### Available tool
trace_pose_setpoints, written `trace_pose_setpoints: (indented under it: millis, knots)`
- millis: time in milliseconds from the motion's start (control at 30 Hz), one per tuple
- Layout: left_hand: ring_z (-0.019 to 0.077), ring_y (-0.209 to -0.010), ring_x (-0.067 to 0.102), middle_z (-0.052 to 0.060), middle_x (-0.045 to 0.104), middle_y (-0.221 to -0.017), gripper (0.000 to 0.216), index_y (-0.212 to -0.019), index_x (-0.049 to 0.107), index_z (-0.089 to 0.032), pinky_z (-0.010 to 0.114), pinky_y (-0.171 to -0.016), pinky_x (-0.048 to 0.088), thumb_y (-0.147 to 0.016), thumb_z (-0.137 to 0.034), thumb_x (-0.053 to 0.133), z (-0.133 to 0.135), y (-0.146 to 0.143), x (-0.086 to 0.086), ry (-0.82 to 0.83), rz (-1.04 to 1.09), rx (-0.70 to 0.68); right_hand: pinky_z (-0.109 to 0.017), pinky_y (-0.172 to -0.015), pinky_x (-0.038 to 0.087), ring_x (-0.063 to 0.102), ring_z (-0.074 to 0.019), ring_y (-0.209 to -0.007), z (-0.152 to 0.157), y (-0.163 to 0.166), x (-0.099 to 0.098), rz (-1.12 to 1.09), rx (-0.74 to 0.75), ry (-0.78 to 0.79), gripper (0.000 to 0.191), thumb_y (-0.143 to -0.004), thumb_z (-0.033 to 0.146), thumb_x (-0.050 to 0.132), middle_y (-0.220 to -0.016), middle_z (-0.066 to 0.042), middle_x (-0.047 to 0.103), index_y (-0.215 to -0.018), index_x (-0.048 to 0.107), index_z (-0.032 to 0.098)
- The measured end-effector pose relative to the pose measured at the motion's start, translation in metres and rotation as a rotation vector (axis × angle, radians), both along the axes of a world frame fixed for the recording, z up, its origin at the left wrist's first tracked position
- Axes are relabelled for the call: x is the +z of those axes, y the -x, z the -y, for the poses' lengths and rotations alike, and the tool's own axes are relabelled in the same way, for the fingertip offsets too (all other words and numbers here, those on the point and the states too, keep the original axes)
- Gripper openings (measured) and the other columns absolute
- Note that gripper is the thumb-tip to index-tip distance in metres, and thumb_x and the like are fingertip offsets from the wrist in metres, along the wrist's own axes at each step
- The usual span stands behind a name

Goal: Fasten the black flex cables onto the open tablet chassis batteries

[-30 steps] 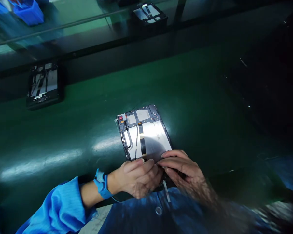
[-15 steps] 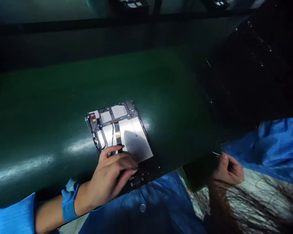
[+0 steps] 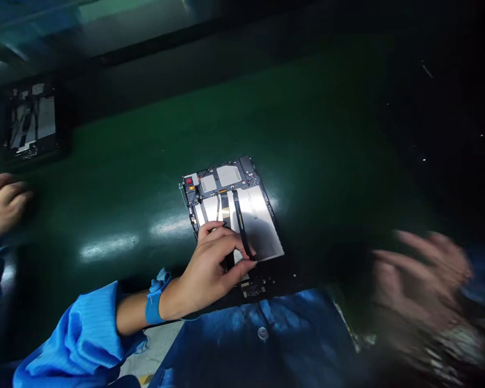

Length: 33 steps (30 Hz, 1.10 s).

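An opened tablet (image 3: 262,215) lies on the green work surface with its inner parts facing up: silver battery plates, a black board with pale shields and dark ribbon cables. My left hand (image 3: 214,264), wearing a blue wrist strap, rests over its lower part. Thumb and index finger pinch the lower end of a black ribbon cable (image 3: 240,218) that runs down the silver plate. Off to the right, my right hand (image 3: 424,275) is smeared by motion, its fingers apart and no held thing visible. The palm covers the tablet's lower left.
Another opened tablet (image 3: 36,121) lies at the far left, with a co-worker's hand (image 3: 2,205) near it. The green mat (image 3: 327,134) stretches behind my tablet. A dark area lies at the right with a small thin strip (image 3: 427,70) on it.
The view has swung left. A black ribbon cable now lies across the silver plate, its end in my left fingers. My right hand has opened, and its thin pale strip is no longer visible.
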<state>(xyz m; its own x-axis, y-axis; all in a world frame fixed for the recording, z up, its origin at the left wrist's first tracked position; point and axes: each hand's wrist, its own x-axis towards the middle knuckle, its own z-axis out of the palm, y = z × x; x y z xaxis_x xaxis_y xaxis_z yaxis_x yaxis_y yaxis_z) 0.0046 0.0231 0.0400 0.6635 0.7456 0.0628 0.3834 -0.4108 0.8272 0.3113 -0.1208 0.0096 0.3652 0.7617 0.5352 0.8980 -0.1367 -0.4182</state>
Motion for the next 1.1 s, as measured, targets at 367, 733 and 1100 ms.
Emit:
trace_pose_setpoints:
  millis: [367,733,1100]
  knots:
    - [0.0048,-0.092,0.063,-0.014,0.072,-0.094,0.020,-0.101,0.066,-0.028,0.026,-0.112,0.027,-0.088,-0.017,0.075,0.001,0.000,-0.006,-0.001,0.058,-0.026,-0.052,-0.116,0.022,0.025,-0.0272,-0.157,-0.044,0.111,0.000,-0.339,0.609,0.232,0.020,-0.100,0.025,0.052,-0.150,-0.001,0.055,-0.085,0.066,0.025]
    - [0.0077,-0.089,0.059,-0.013,0.071,-0.090,0.020,-0.099,0.064,-0.028,0.030,-0.109,0.027,-0.091,-0.010,0.066,0.001,-0.004,-0.004,-0.069,-0.014,-0.025,-0.047,-0.115,0.033,0.023,-0.0256,-0.160,-0.047,0.093,0.008,-0.231,0.577,0.219,0.016,-0.098,0.017,0.059,-0.147,-0.004,0.053,-0.100,0.070,0.028]
    - [0.0079,-0.091,0.058,-0.012,0.070,-0.089,0.020,-0.098,0.063,-0.027,0.028,-0.113,0.025,-0.090,-0.009,0.066,-0.003,-0.003,-0.002,-0.025,-0.015,-0.071,-0.039,-0.107,0.040,0.042,-0.0226,-0.136,-0.047,0.106,0.009,-0.090,0.520,0.167,0.021,-0.101,0.032,0.063,-0.127,0.000,0.062,-0.085,0.076,0.034]
